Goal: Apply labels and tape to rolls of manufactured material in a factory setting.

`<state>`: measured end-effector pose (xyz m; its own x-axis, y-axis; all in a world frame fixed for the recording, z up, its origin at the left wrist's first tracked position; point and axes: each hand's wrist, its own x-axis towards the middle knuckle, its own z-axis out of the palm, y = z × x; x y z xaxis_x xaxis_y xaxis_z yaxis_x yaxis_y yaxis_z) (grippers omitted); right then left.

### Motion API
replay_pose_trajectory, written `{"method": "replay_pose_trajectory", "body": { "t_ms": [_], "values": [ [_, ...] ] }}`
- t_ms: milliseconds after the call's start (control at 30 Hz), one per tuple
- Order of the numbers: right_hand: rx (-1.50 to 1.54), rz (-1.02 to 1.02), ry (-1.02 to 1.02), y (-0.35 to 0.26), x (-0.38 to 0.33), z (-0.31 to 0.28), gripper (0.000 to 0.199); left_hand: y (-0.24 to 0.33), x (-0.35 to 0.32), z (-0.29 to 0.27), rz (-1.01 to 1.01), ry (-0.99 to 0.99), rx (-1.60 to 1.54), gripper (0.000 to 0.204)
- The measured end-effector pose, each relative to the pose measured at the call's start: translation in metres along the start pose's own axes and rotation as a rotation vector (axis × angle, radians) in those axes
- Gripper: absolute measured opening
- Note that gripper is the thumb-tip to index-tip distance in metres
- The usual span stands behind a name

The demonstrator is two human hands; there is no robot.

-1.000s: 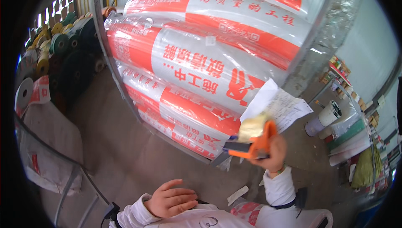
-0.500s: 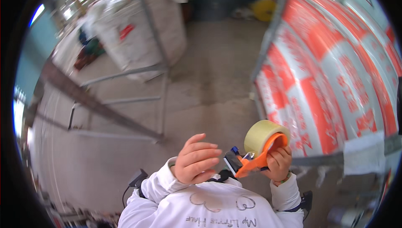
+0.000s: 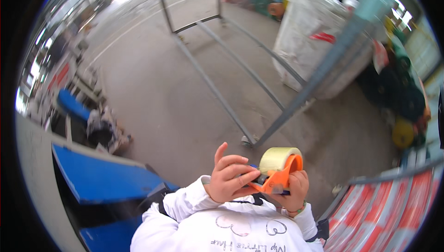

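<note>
An orange tape dispenser (image 3: 279, 178) with a wide roll of yellowish clear tape (image 3: 276, 158) is held in front of my chest. My right hand (image 3: 297, 191) is wrapped round its handle on the right side. At the dispenser's left end, the fingertips of my left hand (image 3: 230, 178) touch the part near the dark roller. The index finger of that hand points up and the others reach out toward the dispenser. Whether the left fingertips pinch the tape's end is too small to make out.
A metal frame (image 3: 217, 90) on castors stands ahead, its slanting post near my hands. Behind it is a big white sack (image 3: 305, 34). Red-and-white wrapped packages (image 3: 384, 205) lie at the lower right, and blue panels (image 3: 106, 173) stand at the lower left.
My view has swung left, bringing the blue panels in and shifting the packages to the lower right. My left hand has moved from apart to touching the dispenser, which my right hand still holds.
</note>
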<state>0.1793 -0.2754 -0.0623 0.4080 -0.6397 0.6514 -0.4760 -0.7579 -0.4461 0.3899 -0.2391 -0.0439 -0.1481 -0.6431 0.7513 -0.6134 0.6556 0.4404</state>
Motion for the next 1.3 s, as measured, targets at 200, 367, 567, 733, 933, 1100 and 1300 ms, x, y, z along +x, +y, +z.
{"method": "replay_pose_trajectory", "body": {
  "t_ms": [200,367,567,733,933,1100,1300],
  "values": [
    [0.456,0.068,-0.257,0.019,0.078,0.106,0.041,-0.054,0.0,-0.04,-0.289,0.235,0.372,0.044],
    [0.738,0.14,-0.508,-0.008,0.128,0.205,0.038,-0.084,-0.028,-0.096,-0.476,0.233,0.782,0.043],
    [0.836,0.166,-0.743,-0.036,0.182,0.333,0.032,-0.153,-0.059,-0.15,-0.666,0.438,0.878,0.042],
    [1.007,1.099,-0.633,0.032,0.202,0.503,0.03,-0.23,-0.043,-0.229,-0.579,0.594,0.927,0.036],
    [0.573,1.093,-0.845,0.135,0.221,0.573,0.034,-0.335,-0.042,-0.299,-0.451,0.596,0.735,0.036],
    [0.31,0.87,-1.181,0.145,0.276,0.645,0.038,-0.47,-0.05,-0.335,-0.579,0.633,0.707,0.034],
    [0.273,0.45,-1.386,0.157,0.383,0.784,0.044,-0.665,-0.172,-0.362,-1.433,0.878,-0.12,0.028]
  ]
}}
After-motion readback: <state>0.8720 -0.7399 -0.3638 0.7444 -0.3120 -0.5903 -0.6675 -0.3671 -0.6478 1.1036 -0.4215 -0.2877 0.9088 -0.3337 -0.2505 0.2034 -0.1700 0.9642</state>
